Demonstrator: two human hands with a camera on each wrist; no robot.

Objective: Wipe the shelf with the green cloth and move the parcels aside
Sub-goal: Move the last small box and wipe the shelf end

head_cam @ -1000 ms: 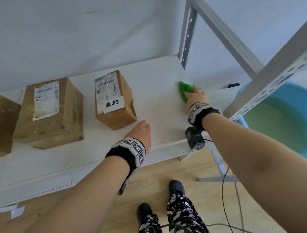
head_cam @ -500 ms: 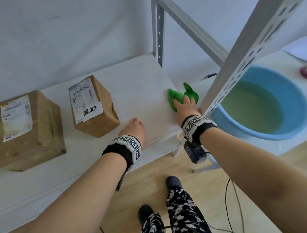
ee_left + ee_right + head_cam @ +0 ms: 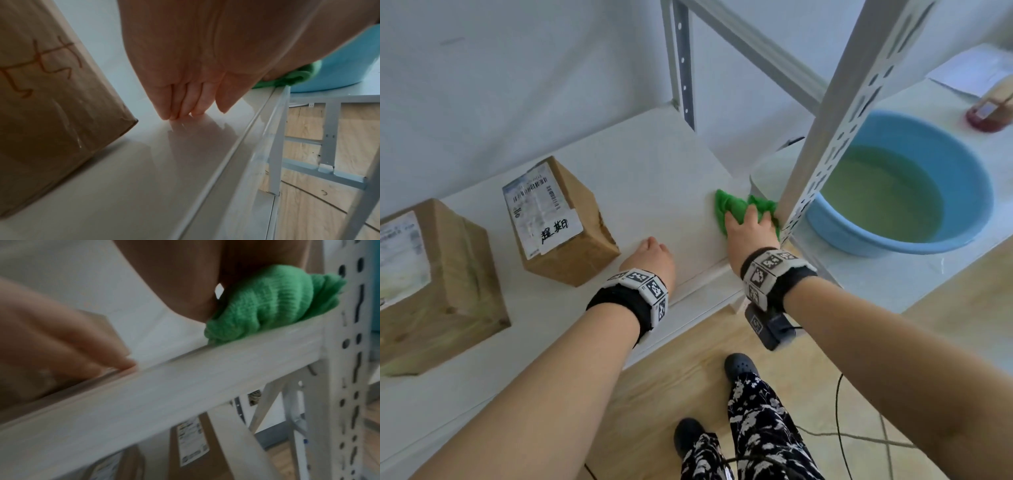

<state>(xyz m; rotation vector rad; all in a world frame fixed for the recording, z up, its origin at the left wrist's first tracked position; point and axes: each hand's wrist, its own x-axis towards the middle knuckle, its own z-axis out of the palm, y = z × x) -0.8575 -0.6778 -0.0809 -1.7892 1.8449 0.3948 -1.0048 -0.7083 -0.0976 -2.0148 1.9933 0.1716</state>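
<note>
At the front right corner of the shelf [image 3: 626, 178], the cloth [image 3: 729, 205] is sitting bunched up under the right hand [image 3: 748, 228], which is pressing down on it with fingers spread over the top, right against the post [image 3: 825, 137]. The left hand [image 3: 654, 257] is resting flat on the shelf near the front lip, fingers straight and together, holding nothing, just beside the nearest parcel [image 3: 558, 219]. A second parcel [image 3: 431, 281] is sitting further left, apart from the first.

What's probably worth worrying about: the cloth is already hanging at the very edge, so one more swipe that way is likely sending it off the corner, or snagging it on the post's slots. The basin [image 3: 914, 192] of water is sitting just past the post, so an overshooting arm could be bumping it. And the near parcel is still parked on unwiped shelf; wiping left without shifting it means shoving it into the other one.
</note>
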